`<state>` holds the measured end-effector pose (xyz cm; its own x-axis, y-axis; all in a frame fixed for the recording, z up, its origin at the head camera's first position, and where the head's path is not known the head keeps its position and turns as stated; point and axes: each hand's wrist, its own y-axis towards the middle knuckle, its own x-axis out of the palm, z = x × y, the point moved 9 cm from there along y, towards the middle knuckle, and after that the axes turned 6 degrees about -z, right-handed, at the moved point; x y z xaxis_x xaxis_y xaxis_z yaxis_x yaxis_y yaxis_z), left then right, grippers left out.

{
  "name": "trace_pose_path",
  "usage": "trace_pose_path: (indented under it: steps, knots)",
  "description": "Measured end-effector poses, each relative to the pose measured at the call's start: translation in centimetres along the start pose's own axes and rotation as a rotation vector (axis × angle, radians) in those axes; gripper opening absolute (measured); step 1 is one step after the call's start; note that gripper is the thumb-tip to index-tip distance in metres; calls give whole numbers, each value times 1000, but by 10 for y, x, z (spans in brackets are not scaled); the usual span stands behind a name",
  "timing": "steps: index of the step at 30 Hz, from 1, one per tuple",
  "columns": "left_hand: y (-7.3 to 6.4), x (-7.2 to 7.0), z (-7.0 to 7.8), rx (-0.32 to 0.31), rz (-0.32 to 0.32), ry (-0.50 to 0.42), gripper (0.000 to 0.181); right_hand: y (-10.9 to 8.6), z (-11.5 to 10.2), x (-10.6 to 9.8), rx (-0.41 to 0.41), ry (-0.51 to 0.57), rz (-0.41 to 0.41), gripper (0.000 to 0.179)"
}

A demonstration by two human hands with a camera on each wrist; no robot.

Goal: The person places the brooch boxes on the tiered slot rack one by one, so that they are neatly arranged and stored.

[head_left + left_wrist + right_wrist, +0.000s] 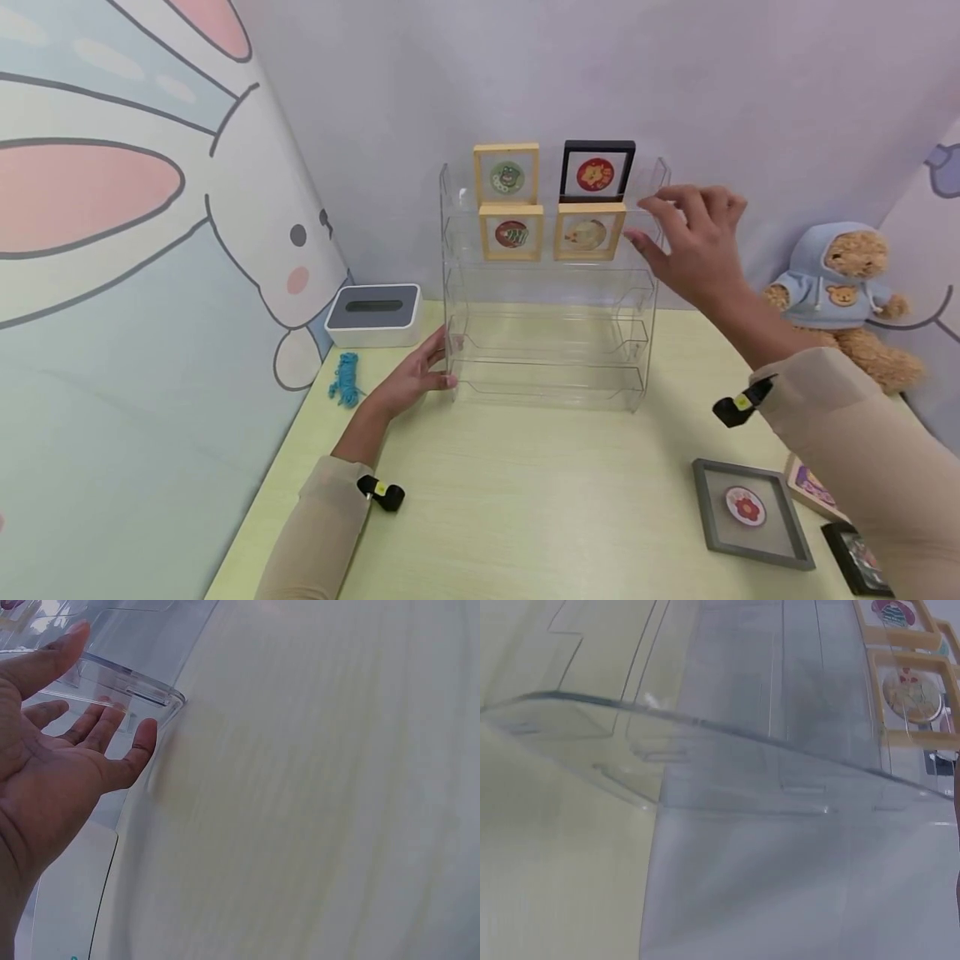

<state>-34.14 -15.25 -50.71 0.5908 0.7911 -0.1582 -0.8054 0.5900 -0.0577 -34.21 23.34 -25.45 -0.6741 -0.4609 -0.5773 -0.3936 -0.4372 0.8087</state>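
A clear acrylic tiered rack (551,337) stands upright on the table. Its top tier bears a light wood frame with a green badge (507,177) and a black frame with a red badge (596,174). One tier down are two more light wood frames, one with a red and green badge (512,234), the other with a cream badge (587,234). My left hand (412,379) is at the rack's lower left side, its fingers (99,735) spread. Beside the cream-badge frame, my right hand (697,237) hovers, thumb and fingers apart with nothing between them.
A grey frame with a flower badge (746,510), a wood frame (813,486) and a black frame (858,560) lie at the right, partly behind my sleeve. A teddy bear (843,292) sits farther back. Left of the rack are a tissue box (375,321) and blue cord (347,380).
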Motion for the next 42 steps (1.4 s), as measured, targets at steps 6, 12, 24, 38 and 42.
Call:
trace_pose_path:
  steps: [6, 12, 24, 38, 42]
  knots:
    - [0, 0, 2, 2, 9, -8, 102, -36, 24, -28, 58, 29, -109, 72]
    - [-1, 2, 0, 12, -3, -7, 102, -87, 47, -52, 94, 94, -203, 87]
    - [-2, 2, -2, 5, 6, -15, 104, -207, 82, -91, 345, 29, -454, 41]
    - [-3, 2, 0, 13, 1, 1, 102, -328, 132, -120, 339, -147, -316, 100]
    - [-1, 2, 2, 21, -4, -2, 100, -348, 139, -120, 338, -160, -306, 102]
